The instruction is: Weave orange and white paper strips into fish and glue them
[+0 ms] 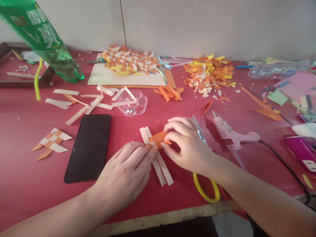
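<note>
Orange paper strips (158, 136) cross over a pair of cream paper strips (163, 167) in front of me, partly woven together. My left hand (134, 161) pinches the strips near the crossing, its fingertips hiding the left ends. With thumb and fingers, my right hand (181, 140) grips the right ends of the orange strips. Partly under my right forearm lie scissors with yellow handles (206, 189). A black phone (88, 148) rests left of my left hand. Beyond it is a finished woven paper fish (52, 141) in orange and cream.
Loose cream strips (79, 113) and a clear flower-shaped tray (142, 98) lie ahead. Behind are woven fish (128, 59), orange strips (170, 93) and paper scraps (209, 74). A corded glue gun (228, 133) lies right; a green bottle (58, 56) stands tilted back left.
</note>
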`<state>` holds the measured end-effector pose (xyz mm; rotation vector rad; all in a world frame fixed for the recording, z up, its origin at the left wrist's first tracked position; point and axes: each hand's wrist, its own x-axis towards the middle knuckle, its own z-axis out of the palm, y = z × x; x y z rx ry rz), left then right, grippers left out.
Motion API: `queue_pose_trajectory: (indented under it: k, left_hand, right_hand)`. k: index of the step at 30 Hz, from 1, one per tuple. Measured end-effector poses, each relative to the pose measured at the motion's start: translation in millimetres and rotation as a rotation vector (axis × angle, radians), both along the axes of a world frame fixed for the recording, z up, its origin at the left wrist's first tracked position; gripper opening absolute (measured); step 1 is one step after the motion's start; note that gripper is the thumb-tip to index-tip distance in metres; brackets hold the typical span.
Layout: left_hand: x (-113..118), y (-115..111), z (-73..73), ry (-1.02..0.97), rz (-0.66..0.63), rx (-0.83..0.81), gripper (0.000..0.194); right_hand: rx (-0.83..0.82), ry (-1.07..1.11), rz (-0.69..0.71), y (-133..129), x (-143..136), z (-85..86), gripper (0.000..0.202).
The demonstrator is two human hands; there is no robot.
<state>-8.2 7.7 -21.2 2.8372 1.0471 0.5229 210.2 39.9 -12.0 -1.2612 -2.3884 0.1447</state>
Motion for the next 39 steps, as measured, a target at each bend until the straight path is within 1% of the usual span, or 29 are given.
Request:
queue_pose_trajectory:
  k: [6,11,15,17,20,22,24,27,30,34,37,39]
  left_hand:
    - [2,1,-0.5,0.037,0.031,-0.009,0.040]
    - [5,0,1.1,0.043,0.062,0.053,0.038]
    - [5,-1,1.2,0.042,0.062,0.120,0.039]
    - [3,-2,-0.6,0.048,0.039,0.127,0.039]
    - [-1,-3,-5.1,0.059,0.013,0.103,0.039]
    - [-2,-3,-7.9,0.049,0.003,0.083,0.040]
    - [-2,-3,-9.4,0.035,0.006,0.061,0.041]
    - [-1,-2,-8.9,0.036,0.019,0.032,0.043]
    - [-1,-3,-6.9,0.046,0.019,0.018,0.044]
    - [-2,-3,-5.4,0.046,0.018,-0.007,0.046]
    - [-3,-4,-5.6,0.045,0.020,-0.022,0.047]
    - [-4,-4,-6.1,0.039,0.025,-0.013,0.047]
  right_hand:
    - [-0.007,-0.049,-0.033,-2,1,0.1,0.012]
    - [-0.027,-0.089,-0.064,-3,1,-0.9,0.007]
    - [0.000,-0.083,-0.038,2,6,0.9,0.009]
    - [0.062,-0.030,-0.014,5,9,7.4,0.008]
    - [0.124,0.015,-0.002,11,14,24.7,0.006]
    - [0.124,-0.022,0.020,17,15,37.4,0.005]
    - [0.124,-0.078,0.072,27,13,47.6,0.007]
    - [0.124,-0.125,0.161,51,4,54.9,0.013]
    - [0.078,-0.118,0.176,81,-15,51.3,0.018]
    - [0.033,-0.085,0.202,114,-50,32.6,0.020]
    - [0.038,-0.091,0.245,127,-68,19.8,0.016]
    - [0.052,-0.085,0.255,127,-70,18.0,0.017]
